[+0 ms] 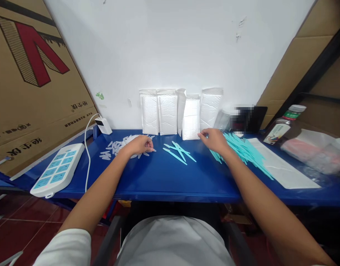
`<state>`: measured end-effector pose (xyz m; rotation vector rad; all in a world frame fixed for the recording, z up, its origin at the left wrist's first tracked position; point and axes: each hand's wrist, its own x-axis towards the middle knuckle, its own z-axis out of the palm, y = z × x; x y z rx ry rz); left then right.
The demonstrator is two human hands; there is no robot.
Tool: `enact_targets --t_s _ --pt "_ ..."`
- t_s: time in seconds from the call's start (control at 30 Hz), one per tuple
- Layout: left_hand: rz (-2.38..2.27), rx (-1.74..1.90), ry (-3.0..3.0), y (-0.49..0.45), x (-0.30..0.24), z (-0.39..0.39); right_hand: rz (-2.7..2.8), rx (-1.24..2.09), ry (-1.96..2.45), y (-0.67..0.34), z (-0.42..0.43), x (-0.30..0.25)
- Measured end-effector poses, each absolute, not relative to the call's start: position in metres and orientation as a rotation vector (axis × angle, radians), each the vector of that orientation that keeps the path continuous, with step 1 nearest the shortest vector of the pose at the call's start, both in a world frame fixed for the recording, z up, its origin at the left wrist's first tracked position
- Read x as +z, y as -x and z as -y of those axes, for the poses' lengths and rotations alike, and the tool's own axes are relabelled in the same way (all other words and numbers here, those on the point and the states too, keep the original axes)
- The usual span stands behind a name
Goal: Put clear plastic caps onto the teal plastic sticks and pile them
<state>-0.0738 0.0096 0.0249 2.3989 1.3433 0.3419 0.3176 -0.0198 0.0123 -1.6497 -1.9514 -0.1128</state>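
My left hand (pixel 141 144) is closed in a pinch at the right side of a pile of small translucent plastic pieces (pixel 117 145). The tip of one such piece seems to stick out from its fingertips. My right hand (pixel 214 139) has thumb and forefinger together by the lower corner of a white padded envelope (pixel 191 120); what they hold, if anything, is too small to make out. Beneath and beside that hand spreads a heap of thin teal plastic sticks, shaped like eyebrow razors (pixel 244 149). Between both hands several more teal sticks (pixel 177 152) lie crossed on the blue table (pixel 170 183).
More white padded envelopes (pixel 150 114) lean against the wall. A power strip (pixel 59 170) and a small white device (pixel 103 125) with a cable are at left. To the right are a white sheet (pixel 286 170), a bottle (pixel 283 123) and plastic bags (pixel 315 153). A large carton (pixel 42 111) stands left.
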Motion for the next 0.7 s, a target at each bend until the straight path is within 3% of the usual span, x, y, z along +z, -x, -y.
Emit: enact_targets --t_s 0.2,0.33,0.7 --pt "-1.286 0.361 -2.322 0.068 0.017 -0.010 1.775 -0.259 2.025 -0.341 0.022 0.024" --pt "-1.265 0.438 -2.329 0.064 0.018 -0.006 1.768 -0.148 2.238 -0.350 0.021 0.022" --pt "-1.213 0.777 -2.473 0.053 0.024 -0.001 2.011 0.006 2.332 -0.340 0.018 0.016"
